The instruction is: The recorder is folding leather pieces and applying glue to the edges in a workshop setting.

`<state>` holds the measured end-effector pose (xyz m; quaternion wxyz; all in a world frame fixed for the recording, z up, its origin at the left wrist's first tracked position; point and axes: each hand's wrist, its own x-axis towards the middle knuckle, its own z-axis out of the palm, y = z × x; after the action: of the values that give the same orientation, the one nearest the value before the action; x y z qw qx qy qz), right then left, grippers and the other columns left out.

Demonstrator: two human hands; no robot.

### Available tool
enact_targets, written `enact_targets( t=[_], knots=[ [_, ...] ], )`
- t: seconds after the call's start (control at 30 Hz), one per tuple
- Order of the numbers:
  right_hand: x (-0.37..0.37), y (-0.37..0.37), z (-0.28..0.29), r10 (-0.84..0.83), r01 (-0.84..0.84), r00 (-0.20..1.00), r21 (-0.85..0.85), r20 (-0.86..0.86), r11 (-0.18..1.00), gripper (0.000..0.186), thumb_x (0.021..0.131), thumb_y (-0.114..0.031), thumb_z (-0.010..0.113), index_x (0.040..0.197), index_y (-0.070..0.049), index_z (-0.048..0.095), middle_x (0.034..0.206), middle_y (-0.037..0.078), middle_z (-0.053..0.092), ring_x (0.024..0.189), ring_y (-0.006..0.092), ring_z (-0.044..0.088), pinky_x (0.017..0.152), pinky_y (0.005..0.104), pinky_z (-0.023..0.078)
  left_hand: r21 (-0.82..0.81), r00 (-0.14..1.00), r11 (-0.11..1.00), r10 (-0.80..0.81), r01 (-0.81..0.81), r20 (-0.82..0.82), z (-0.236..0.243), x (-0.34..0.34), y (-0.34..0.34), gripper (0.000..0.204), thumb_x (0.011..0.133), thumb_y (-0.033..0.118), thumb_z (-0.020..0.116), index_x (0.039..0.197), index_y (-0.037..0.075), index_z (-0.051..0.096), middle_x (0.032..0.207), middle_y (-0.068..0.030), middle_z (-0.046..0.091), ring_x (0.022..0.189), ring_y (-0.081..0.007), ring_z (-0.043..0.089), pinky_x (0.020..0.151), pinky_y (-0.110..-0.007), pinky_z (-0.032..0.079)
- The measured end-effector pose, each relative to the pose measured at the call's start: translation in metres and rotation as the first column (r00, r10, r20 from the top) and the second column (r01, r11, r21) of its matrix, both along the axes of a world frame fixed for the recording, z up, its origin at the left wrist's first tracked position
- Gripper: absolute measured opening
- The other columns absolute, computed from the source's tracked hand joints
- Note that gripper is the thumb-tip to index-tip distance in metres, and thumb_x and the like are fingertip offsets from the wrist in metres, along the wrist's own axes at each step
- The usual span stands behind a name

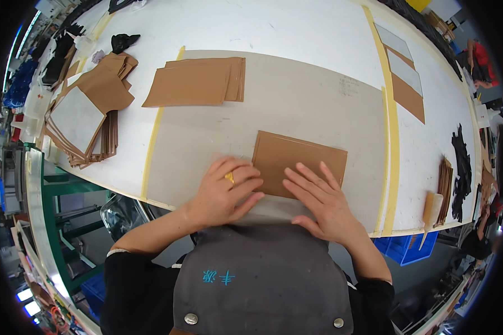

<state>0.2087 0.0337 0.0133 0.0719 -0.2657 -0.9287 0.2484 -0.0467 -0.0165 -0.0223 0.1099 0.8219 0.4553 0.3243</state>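
A brown rectangular sheet (297, 156), of leather or card, I cannot tell which, lies slightly turned on the grey board in front of me. My right hand (321, 202) rests with spread fingers over its lower right part. At the sheet's left edge is my left hand (229, 187), a yellow ring on one finger. Its fingers are loosely bent and a little apart, with nothing visible in them. Whether its fingertips touch the sheet is hard to tell. Farther off to the left, an overlapping stack of similar brown sheets (190, 84) lies across the board's edge.
The grey board (207, 151) lies between yellow tape strips (394, 167) on a white table. Irregular brown pieces (109, 84) and a pale sheet (78, 120) are heaped at left. Brown and pale panels (408, 97) lie far right; black strips (461, 173) are nearer. A blue crate (411, 251) stands below.
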Motion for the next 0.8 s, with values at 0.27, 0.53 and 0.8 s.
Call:
enact_targets(
  t=[0.27, 0.53, 0.8],
  knots=[
    [-0.047, 0.040, -0.034, 0.130, -0.136, 0.989, 0.089, 0.073, 0.987, 0.067, 0.087, -0.040, 0.061, 0.144, -0.011, 0.040, 0.152, 0.003, 0.035, 0.142, 0.0224, 0.028, 0.117, 0.0486, 0.018, -0.040, 1.000, 0.999, 0.002, -0.002, -0.021, -0.013, -0.004, -0.025, 0.034, 0.075, 0.016, 0.074, 0.105, 0.003, 0.066, 0.115, -0.0064, 0.062, 0.110, -0.0256, 0.058, 0.087, -0.038, 0.050],
    [-0.043, 0.077, -0.047, -0.155, 0.171, 0.985, 0.300, -0.078, 0.938, 0.049, 0.087, -0.024, 0.065, 0.131, -0.008, 0.053, 0.140, 0.008, 0.048, 0.129, 0.0251, 0.043, 0.104, 0.0441, 0.038, -0.127, 0.999, 0.991, -0.038, 0.035, -0.022, -0.010, -0.009, -0.027, 0.042, 0.076, 0.019, 0.076, 0.113, 0.004, 0.062, 0.123, -0.0073, 0.057, 0.114, -0.0261, 0.054, 0.091, -0.040, 0.048],
    [-0.034, 0.057, -0.039, -0.294, 0.301, 0.892, -0.032, -0.343, 0.953, 0.037, 0.082, -0.005, 0.070, 0.119, -0.007, 0.061, 0.093, 0.008, 0.063, 0.077, 0.0226, 0.061, 0.067, 0.0333, 0.051, -0.314, 0.844, 0.927, 0.329, -0.203, 0.424, -0.007, 0.025, 0.012, 0.049, 0.084, 0.019, 0.072, 0.127, 0.001, 0.054, 0.131, -0.0178, 0.051, 0.114, -0.0269, 0.055, 0.092, -0.037, 0.047]
  ],
)
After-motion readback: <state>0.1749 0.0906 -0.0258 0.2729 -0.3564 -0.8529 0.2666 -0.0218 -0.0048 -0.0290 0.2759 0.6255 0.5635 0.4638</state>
